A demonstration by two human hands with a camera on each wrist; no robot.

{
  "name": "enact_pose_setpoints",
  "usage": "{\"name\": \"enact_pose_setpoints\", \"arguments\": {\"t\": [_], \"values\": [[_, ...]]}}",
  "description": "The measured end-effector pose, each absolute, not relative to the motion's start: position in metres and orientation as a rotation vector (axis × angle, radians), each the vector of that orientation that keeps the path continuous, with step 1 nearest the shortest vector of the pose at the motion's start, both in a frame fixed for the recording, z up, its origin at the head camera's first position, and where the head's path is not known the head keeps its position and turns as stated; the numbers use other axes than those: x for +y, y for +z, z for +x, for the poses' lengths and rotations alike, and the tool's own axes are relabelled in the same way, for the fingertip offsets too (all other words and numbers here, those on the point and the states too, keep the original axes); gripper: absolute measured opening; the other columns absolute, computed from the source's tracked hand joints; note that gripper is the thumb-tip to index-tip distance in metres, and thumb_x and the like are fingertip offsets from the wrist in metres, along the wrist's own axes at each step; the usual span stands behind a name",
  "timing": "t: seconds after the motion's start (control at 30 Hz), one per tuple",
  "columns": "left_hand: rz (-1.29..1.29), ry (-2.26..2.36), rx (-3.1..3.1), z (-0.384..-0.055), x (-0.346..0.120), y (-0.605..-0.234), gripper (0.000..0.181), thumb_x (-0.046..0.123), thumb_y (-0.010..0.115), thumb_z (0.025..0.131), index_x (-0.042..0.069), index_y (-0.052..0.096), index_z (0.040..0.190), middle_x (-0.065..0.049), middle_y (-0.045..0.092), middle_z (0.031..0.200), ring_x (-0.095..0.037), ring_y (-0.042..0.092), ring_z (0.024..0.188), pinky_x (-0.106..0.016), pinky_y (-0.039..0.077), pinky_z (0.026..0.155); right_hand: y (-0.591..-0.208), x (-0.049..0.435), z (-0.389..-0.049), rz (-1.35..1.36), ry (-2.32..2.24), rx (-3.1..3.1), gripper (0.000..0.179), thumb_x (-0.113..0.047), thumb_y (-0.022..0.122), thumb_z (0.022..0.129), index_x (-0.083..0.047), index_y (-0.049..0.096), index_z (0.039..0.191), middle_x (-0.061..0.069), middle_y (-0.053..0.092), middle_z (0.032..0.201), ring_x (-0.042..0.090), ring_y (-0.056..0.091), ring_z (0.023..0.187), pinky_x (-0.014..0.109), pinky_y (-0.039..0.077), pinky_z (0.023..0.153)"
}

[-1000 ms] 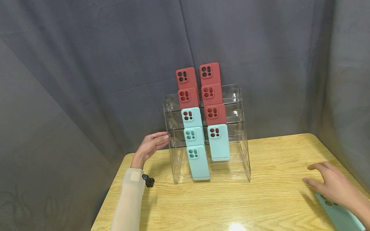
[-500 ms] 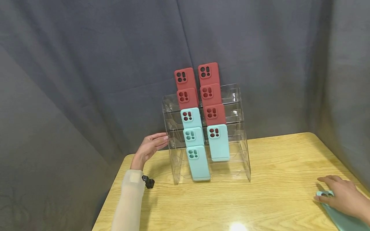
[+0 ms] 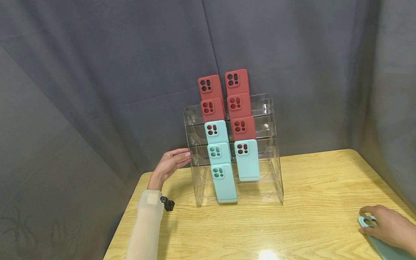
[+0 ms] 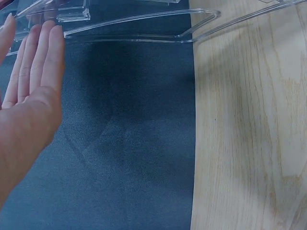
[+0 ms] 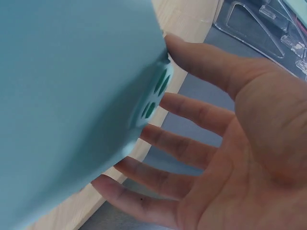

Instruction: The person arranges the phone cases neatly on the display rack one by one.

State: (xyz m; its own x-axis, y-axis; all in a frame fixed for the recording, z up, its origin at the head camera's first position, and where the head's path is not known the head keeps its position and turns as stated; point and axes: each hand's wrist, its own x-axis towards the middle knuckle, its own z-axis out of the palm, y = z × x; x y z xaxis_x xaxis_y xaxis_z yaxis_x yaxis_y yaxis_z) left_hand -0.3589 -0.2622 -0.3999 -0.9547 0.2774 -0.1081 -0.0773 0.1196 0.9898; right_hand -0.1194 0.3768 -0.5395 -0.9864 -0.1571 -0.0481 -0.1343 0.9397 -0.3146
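Observation:
In the head view my left hand (image 3: 169, 166) touches the left side panel of a clear tiered display rack (image 3: 264, 166) with its fingertips, the fingers straight and close together. The left wrist view shows those fingers (image 4: 52, 64) flat against the clear plastic. At the table's right edge my right hand (image 3: 390, 225) holds a light teal phone case (image 3: 383, 245) by its camera end. In the right wrist view, thumb and fingers curve around the edges of that case (image 5: 72, 96) near its camera holes. Part of the case lies beyond the head view's frame.
Two columns of phone cases lean on the rack, red cases (image 3: 241, 104) above and teal cases (image 3: 225, 186) below. The rack stands toward the back of a wooden table (image 3: 312, 202). Grey curtain (image 3: 130, 72) hangs behind and at both sides.
My right hand has moved right and down onto the teal phone case, and its thumb and fingers have closed about the camera end. The left hand stays at the rack's side.

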Motion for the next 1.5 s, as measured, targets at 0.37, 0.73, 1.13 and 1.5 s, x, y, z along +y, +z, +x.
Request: {"name": "enact_pose_setpoints", "arguments": {"t": [0.37, 0.73, 1.13, 1.5], "values": [[0.207, 1.909, 2.132, -0.358, -0.257, -0.398, 0.055, 0.014, 0.068, 0.103, 0.0, 0.05, 0.153, -0.023, 0.054, 0.155, -0.02, 0.067, 0.131, -0.036, 0.053, 0.113, -0.529, 0.371, -0.124, -0.151, -0.469, 3.055, 0.053, -0.027, 0.09, 0.078, 0.013, 0.07, 0.106, 0.031, 0.075, 0.099, 0.05, 0.072, 0.088, 0.061, 0.059, 0.073], [0.209, 1.922, 2.139, -0.357, -0.258, -0.402, 0.054, 0.013, 0.067, 0.104, -0.001, 0.05, 0.153, -0.023, 0.054, 0.155, -0.019, 0.067, 0.129, -0.033, 0.056, 0.11, -0.497, 0.336, -0.14, -0.131, -0.653, 3.209, 0.056, -0.031, 0.086, 0.085, 0.011, 0.07, 0.119, 0.038, 0.07, 0.115, 0.052, 0.07, 0.091, 0.055, 0.057, 0.064], [0.197, 1.928, 2.133, -0.356, -0.258, -0.406, 0.052, 0.012, 0.068, 0.103, -0.001, 0.053, 0.151, -0.023, 0.056, 0.153, -0.018, 0.069, 0.126, -0.033, 0.056, 0.109, -0.48, 0.261, -0.149, -0.259, -1.0, 3.388, 0.047, -0.025, 0.087, 0.084, -0.002, 0.073, 0.122, 0.026, 0.072, 0.123, 0.054, 0.066, 0.111, 0.068, 0.053, 0.085], [0.194, 1.938, 2.134, -0.357, -0.262, -0.402, 0.055, 0.013, 0.069, 0.103, -0.001, 0.05, 0.153, -0.019, 0.058, 0.151, -0.013, 0.071, 0.12, -0.037, 0.054, 0.113, -0.455, 0.201, -0.167, -0.46, -1.302, 3.528, 0.045, -0.016, 0.091, 0.078, -0.008, 0.075, 0.118, 0.016, 0.075, 0.12, 0.041, 0.069, 0.111, 0.061, 0.054, 0.088]]}}
